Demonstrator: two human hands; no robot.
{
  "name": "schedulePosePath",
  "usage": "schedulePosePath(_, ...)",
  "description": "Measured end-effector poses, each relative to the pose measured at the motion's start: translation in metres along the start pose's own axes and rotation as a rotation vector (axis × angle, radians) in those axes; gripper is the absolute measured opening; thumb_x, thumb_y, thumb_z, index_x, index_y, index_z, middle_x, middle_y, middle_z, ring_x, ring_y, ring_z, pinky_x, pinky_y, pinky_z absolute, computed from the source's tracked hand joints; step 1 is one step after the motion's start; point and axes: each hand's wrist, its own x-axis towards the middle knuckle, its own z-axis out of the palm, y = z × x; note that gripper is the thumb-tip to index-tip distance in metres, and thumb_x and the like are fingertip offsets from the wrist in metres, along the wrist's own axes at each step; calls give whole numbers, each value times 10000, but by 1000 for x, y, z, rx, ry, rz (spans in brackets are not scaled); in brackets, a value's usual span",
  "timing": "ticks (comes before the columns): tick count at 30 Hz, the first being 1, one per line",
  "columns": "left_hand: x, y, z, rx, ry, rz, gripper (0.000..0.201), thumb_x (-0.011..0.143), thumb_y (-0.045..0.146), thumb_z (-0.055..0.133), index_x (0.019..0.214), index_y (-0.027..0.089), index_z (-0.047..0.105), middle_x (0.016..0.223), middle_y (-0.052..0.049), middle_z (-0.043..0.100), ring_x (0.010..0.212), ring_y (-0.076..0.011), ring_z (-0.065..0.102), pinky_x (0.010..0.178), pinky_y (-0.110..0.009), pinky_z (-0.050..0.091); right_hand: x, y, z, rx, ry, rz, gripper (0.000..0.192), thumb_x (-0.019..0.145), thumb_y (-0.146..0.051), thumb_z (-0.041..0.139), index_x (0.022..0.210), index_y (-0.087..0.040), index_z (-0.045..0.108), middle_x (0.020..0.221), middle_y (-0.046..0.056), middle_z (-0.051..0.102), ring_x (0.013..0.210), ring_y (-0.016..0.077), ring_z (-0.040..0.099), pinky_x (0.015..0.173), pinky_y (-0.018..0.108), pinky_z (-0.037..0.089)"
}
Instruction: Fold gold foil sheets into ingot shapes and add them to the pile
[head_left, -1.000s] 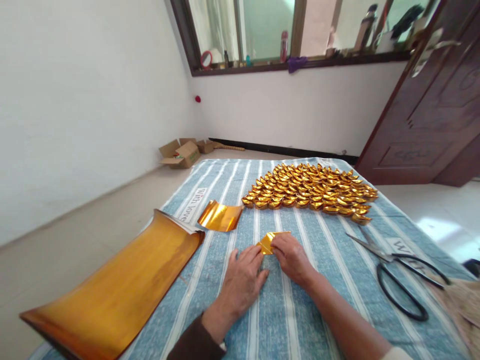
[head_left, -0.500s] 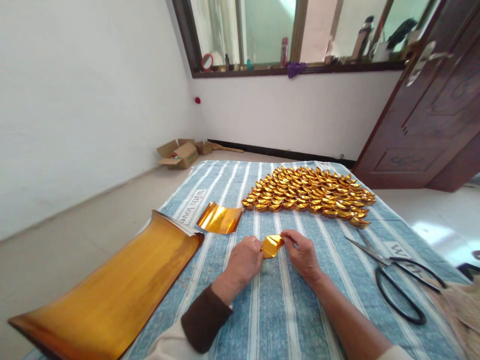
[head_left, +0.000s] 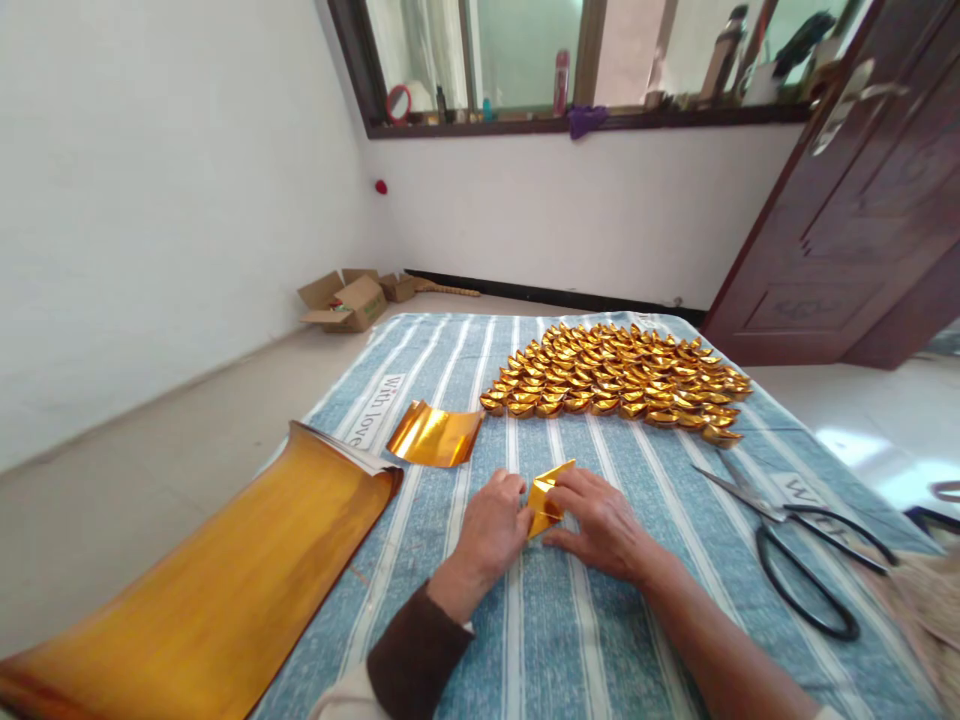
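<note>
Vs 0.5 s ago: the folded gold foil piece (head_left: 546,497) is back down by the blue striped cloth (head_left: 570,640) instead of lifted between the hands; both hands lower, closer together. Left hand (head_left: 491,527) pinches the piece's left edge, fingers curled narrow on it; right hand (head_left: 600,520) lies over the right side, fingers flattened and pressing, one corner of the foil sticking up past them. Reads as a crease being pressed in, fold partly done, not yet the boat shape of the finished ones. Around: rows of finished gold ingots (head_left: 619,380) farther out, well apart from the hands; a loose cut foil sheet (head_left: 435,435) near, to the front-left; big curled foil stack (head_left: 202,590) on the left edge of the cloth; black scissors (head_left: 795,550) to the right, blades pointing in. Nothing lies between the hands and the piece. Cardboard boxes (head_left: 341,300) on the floor by the wall, door (head_left: 855,200) on the right.
</note>
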Motion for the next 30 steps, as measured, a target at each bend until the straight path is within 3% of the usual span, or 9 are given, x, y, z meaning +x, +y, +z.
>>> schedulePosePath(4,0,-1,3,-47,14,12,146,767,97,578,885,176,611,890,-31,605,807,-170,592,732,-261,434,0,6,5,11,41,7,100,886,-309,610,875,-212,633,918,62,647,899,212,577,803,335,453)
schedulePosePath(8,-1,1,3,-72,-18,20,226,750,115,600,963,187,628,885,-27,625,821,-183,599,749,-272,441,2,16,18,9,153,94,235,947,-171,423,893,-217,647,830,47,653,816,184,585,764,298,449)
schedulePosePath(14,-1,6,1,-54,-41,-6,211,742,125,608,943,169,653,882,-37,635,819,-188,606,748,-272,434,8,22,28,-42,249,191,244,904,-128,433,867,-215,658,804,54,639,821,200,569,756,302,446)
schedulePosePath(18,-2,8,0,-46,-32,-9,199,748,133,613,939,168,656,872,-32,629,799,-181,600,738,-268,429,10,24,27,-73,280,270,229,822,-109,534,973,-222,664,1029,80,645,1010,235,564,880,363,449)
schedulePosePath(22,-2,9,0,-48,-30,-3,177,751,150,622,923,158,659,868,-35,626,796,-178,599,733,-263,424,9,31,26,-128,228,318,374,774,-145,622,1144,-206,620,1281,135,556,1239,302,464,1015,483,385)
schedulePosePath(25,-2,8,0,-42,-34,14,186,743,166,636,927,161,660,869,-32,629,798,-176,602,725,-257,421,9,33,26,-153,180,327,362,780,-171,634,1140,-210,615,1327,150,525,1297,328,409,1034,540,346)
schedulePosePath(30,-2,7,0,-8,-37,9,152,742,172,630,890,173,661,854,-26,632,779,-173,604,715,-257,423,9,34,22,-94,174,316,246,775,-172,640,1018,-212,641,1295,137,542,1274,312,432,1036,533,333)
